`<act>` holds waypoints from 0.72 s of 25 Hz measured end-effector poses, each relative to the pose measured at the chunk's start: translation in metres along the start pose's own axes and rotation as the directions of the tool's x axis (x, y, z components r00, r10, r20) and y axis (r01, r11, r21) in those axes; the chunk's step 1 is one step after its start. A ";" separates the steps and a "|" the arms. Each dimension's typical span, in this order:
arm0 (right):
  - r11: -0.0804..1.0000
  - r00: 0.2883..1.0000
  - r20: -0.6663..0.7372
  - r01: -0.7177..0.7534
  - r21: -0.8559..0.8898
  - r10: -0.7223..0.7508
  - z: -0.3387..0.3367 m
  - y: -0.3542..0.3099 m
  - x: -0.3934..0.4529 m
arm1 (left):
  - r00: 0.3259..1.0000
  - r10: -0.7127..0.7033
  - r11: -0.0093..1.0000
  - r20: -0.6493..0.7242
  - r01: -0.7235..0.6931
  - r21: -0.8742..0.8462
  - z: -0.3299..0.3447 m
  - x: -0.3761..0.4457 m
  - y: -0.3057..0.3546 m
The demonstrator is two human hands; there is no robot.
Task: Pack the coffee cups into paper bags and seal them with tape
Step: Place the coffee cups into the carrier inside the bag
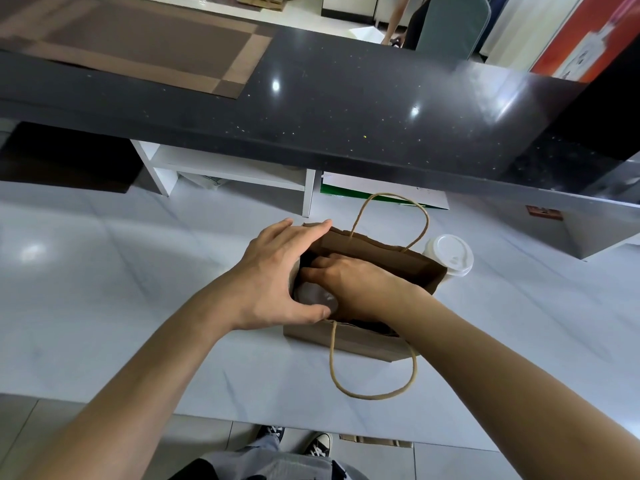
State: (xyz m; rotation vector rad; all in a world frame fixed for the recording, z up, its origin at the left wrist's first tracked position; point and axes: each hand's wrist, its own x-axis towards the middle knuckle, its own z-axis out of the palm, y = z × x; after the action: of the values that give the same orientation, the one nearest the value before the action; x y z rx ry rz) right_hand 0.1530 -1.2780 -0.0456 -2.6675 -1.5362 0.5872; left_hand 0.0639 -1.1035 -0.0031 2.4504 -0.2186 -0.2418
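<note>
White countertop (104, 289) under my arms carries the paper bag (363, 337), whose left rim my left hand (277, 275) grips while my right hand (349, 282) reaches inside onto a lidded cup (313, 296), another coffee cup (450, 254) standing just beyond my right wrist.

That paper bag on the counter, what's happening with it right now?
A person is packing it. Their left hand holds the brown paper bag open at its left end, while the right hand reaches inside, on what looks like a lidded cup already in there. A second coffee cup with a white lid stands outside, beside the bag's right end. No tape shows.
</note>
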 end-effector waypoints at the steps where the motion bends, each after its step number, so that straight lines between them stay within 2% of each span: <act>1: 1.000 1.000 -0.005 -0.001 0.015 0.001 0.001 0.001 0.000 | 1.000 -0.002 1.000 -0.004 0.002 0.007 0.000 0.000 -0.001; 7: 0.987 0.997 -0.057 -0.038 0.156 0.048 0.005 0.004 -0.016 | 1.000 -0.004 0.999 -0.024 0.005 0.039 0.004 0.002 -0.003; 10: 0.955 0.987 -0.128 -0.054 0.291 0.095 -0.008 0.006 -0.034 | 1.000 -0.013 0.999 -0.022 0.013 0.035 0.004 0.003 -0.003; 12: 0.945 0.975 -0.178 -0.072 0.320 0.134 -0.022 0.009 -0.050 | 0.999 -0.014 0.999 -0.031 0.015 0.033 0.005 0.004 -0.003; 18: 0.854 0.868 -0.367 -0.115 0.508 0.335 -0.036 0.020 -0.104 | 0.999 -0.021 1.000 -0.036 0.021 -0.015 0.010 0.005 -0.004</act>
State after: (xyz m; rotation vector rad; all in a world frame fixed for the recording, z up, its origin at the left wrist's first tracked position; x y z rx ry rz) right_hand 0.1342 -1.3691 0.0173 -2.3822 -0.8232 0.2684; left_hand 0.0672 -1.1074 -0.0136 2.4411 -0.1746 -0.2070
